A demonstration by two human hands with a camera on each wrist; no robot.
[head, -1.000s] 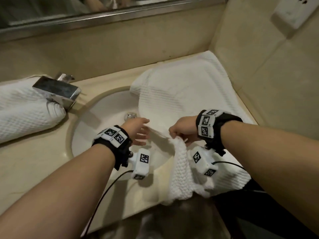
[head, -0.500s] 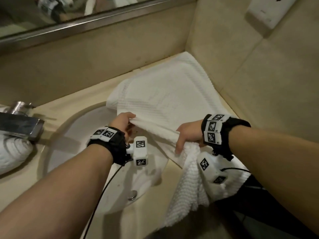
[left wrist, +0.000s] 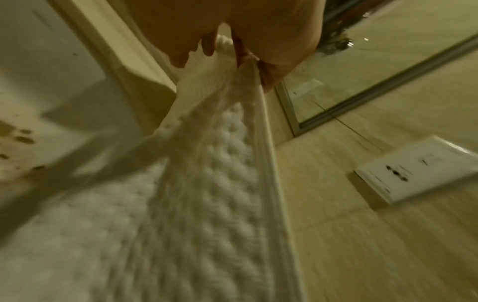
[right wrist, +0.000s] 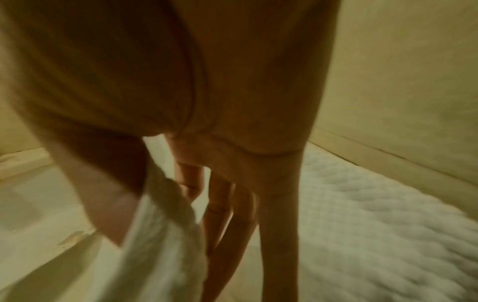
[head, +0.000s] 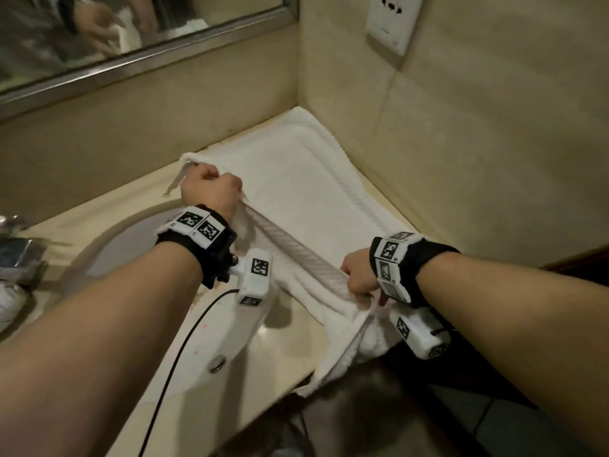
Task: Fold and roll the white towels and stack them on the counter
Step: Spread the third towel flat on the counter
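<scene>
A white textured towel (head: 296,192) lies spread in the right corner of the beige counter (head: 283,338). One end hangs over the counter's front edge. My left hand (head: 211,186) grips the towel's edge at its far left corner, lifted near the back wall. My right hand (head: 359,275) grips the same edge near the counter's front. That edge is stretched taut between the two hands. In the left wrist view the fingers (left wrist: 207,45) pinch the towel (left wrist: 207,183). In the right wrist view the thumb and fingers (right wrist: 217,214) hold a fold of towel (right wrist: 160,224).
The white sink basin (head: 131,245) lies below my left arm, with a chrome faucet (head: 19,258) at the far left. Part of another white towel (head: 6,305) shows at the left edge. A mirror (head: 131,28) runs along the back wall and an outlet (head: 392,21) sits on the right wall.
My left hand has taken the towel's edge and carried it up and away toward the back wall. The right hand stays near the front, and the edge between them has pulled taut.
</scene>
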